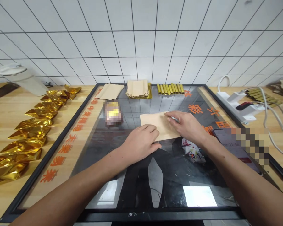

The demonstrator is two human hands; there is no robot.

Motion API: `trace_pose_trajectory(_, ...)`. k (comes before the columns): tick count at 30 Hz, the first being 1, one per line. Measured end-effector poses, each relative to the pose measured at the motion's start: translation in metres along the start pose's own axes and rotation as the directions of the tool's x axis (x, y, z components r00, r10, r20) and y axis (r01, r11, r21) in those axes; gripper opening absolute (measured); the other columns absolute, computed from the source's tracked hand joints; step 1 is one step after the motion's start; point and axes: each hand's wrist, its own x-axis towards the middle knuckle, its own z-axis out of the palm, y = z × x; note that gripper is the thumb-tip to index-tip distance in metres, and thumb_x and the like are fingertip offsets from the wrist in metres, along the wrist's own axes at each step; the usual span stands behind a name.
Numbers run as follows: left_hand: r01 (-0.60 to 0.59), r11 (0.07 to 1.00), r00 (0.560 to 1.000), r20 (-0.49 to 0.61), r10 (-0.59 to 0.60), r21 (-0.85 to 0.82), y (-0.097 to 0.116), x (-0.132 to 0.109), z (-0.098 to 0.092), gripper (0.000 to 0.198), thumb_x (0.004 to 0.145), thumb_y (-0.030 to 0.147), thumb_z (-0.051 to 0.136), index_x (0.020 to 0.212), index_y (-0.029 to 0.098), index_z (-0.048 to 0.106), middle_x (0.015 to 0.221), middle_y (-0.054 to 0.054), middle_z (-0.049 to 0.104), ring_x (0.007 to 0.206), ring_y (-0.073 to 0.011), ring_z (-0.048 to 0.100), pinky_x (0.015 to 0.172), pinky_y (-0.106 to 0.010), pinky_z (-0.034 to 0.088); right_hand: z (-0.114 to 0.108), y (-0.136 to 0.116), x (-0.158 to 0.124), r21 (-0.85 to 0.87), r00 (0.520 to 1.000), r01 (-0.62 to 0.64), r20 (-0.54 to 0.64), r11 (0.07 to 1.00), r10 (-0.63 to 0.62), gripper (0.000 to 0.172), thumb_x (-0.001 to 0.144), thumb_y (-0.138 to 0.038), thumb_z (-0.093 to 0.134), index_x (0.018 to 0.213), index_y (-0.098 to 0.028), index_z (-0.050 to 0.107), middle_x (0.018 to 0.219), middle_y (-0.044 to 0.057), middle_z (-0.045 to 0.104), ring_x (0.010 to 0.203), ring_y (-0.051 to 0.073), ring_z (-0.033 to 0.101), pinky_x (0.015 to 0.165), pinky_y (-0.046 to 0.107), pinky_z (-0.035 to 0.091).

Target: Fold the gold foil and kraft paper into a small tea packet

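Observation:
A piece of light brown kraft paper [152, 119] lies on the glass-topped table in front of me; whether it is a sheet or a flat bag I cannot tell. Curled over its lower left edge, my left hand [142, 141] has its thumb near the paper's bottom side. My right hand [187, 125] is at the paper's upper right, finger and thumb closed together there. Something small and pale shows between them, too small to name. Just below the right wrist lies a crumpled white printed wrapper [192, 151].
Along the back sit flat brown paper [110, 91], a stack of brown paper pieces [137, 88] and several gold tubes [170, 89]. Gold foil packets [33, 128] line the left. A blurred-out item [113, 113], a phone [235, 147], a power strip [237, 105] and a white cup [25, 80] stand around.

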Motion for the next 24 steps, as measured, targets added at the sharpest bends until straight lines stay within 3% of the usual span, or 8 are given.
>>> trace_pose_trajectory(3, -0.044, 0.997, 0.999, -0.012, 0.045, 0.07, 0.002, 0.001, 0.002, 0.019, 0.11, 0.026, 0.056, 0.105, 0.017, 0.071, 0.123, -0.014, 0.075, 0.122, -0.03, 0.071, 0.107, -0.045, 0.057, -0.007, 0.0, -0.001, 0.002, 0.999, 0.031, 0.014, 1.0, -0.031, 0.038, 0.106, -0.033, 0.054, 0.131, -0.02, 0.08, 0.134, 0.008, 0.081, 0.121, 0.03, 0.077, 0.106, 0.042, 0.059)
trace_pose_trajectory(6, -0.041, 0.996, 0.999, -0.029, 0.044, 0.073, 0.0, 0.001, 0.006, 0.027, 0.111, 0.018, 0.048, 0.102, 0.016, 0.072, 0.123, -0.015, 0.077, 0.122, -0.0298, 0.073, 0.108, -0.045, 0.058, -0.013, -0.003, -0.004, 0.051, 0.987, 0.11, 0.113, 0.993, -0.115, 0.035, 0.105, -0.039, 0.062, 0.129, -0.022, 0.081, 0.134, 0.007, 0.081, 0.121, 0.029, 0.077, 0.107, 0.04, 0.058)
trace_pose_trajectory(10, 0.055, 0.998, 0.993, -0.103, -0.058, -0.03, -0.004, 0.0, 0.01, 0.026, 0.109, 0.018, 0.047, 0.113, 0.018, 0.073, 0.124, -0.012, 0.079, 0.116, -0.0281, 0.075, 0.101, -0.044, 0.061, -0.018, -0.012, -0.01, -0.005, 0.933, 0.238, 0.28, 0.971, -0.227, 0.044, 0.096, -0.049, 0.077, 0.134, -0.028, 0.078, 0.138, 0.006, 0.078, 0.12, 0.032, 0.075, 0.102, 0.043, 0.06)
trace_pose_trajectory(13, 0.153, 0.981, 0.978, -0.127, -0.168, -0.121, -0.004, 0.0, 0.008, 0.022, 0.106, 0.022, 0.053, 0.116, 0.022, 0.073, 0.12, -0.006, 0.081, 0.111, -0.0261, 0.076, 0.093, -0.04, 0.061, -0.015, -0.017, -0.012, -0.065, 0.92, 0.296, 0.288, 0.953, -0.266, 0.032, 0.1, -0.033, 0.069, 0.131, -0.03, 0.079, 0.14, 0.005, 0.076, 0.12, 0.03, 0.075, 0.1, 0.042, 0.06)
trace_pose_trajectory(16, 0.185, 0.969, 0.969, -0.136, -0.208, -0.166, -0.004, 0.003, 0.004, 0.013, 0.101, 0.033, 0.067, 0.107, 0.025, 0.075, 0.118, -0.005, 0.08, 0.113, -0.0279, 0.073, 0.091, -0.041, 0.059, -0.011, -0.015, -0.009, -0.042, 0.933, 0.261, 0.266, 0.964, -0.241, 0.033, 0.107, -0.024, 0.053, 0.12, -0.029, 0.083, 0.137, 0.005, 0.076, 0.117, 0.027, 0.075, 0.1, 0.04, 0.059)
trace_pose_trajectory(19, 0.212, 0.951, 0.958, -0.145, -0.248, -0.224, -0.01, 0.005, 0.004, 0.017, 0.103, 0.029, 0.062, 0.094, 0.024, 0.076, 0.113, -0.004, 0.079, 0.11, -0.0264, 0.071, 0.092, -0.041, 0.057, -0.012, -0.011, -0.006, 0.07, 0.931, 0.233, 0.272, 0.97, -0.244, 0.034, 0.111, -0.031, 0.05, 0.107, -0.025, 0.084, 0.133, 0.007, 0.076, 0.118, 0.026, 0.073, 0.101, 0.039, 0.057)
trace_pose_trajectory(22, 0.262, 0.912, 0.935, -0.151, -0.321, -0.316, -0.021, 0.007, 0.006, 0.03, 0.105, 0.028, 0.056, 0.084, 0.024, 0.077, 0.107, -0.003, 0.077, 0.106, -0.0243, 0.07, 0.094, -0.041, 0.055, -0.012, -0.007, -0.002, 0.141, 0.943, 0.174, 0.261, 0.975, -0.206, 0.041, 0.113, -0.035, 0.048, 0.089, -0.023, 0.079, 0.114, 0.008, 0.076, 0.108, 0.024, 0.072, 0.094, 0.036, 0.055)
trace_pose_trajectory(24, 0.308, 0.894, 0.917, -0.149, -0.37, -0.325, -0.027, 0.008, 0.008, 0.032, 0.105, 0.031, 0.057, 0.083, 0.024, 0.078, 0.106, -0.003, 0.076, 0.105, -0.0244, 0.069, 0.094, -0.041, 0.054, -0.008, -0.003, 0.0, 0.099, 0.969, 0.108, 0.21, 0.989, -0.126, 0.043, 0.112, -0.035, 0.05, 0.08, -0.022, 0.075, 0.097, 0.007, 0.073, 0.098, 0.024, 0.071, 0.087, 0.035, 0.053)
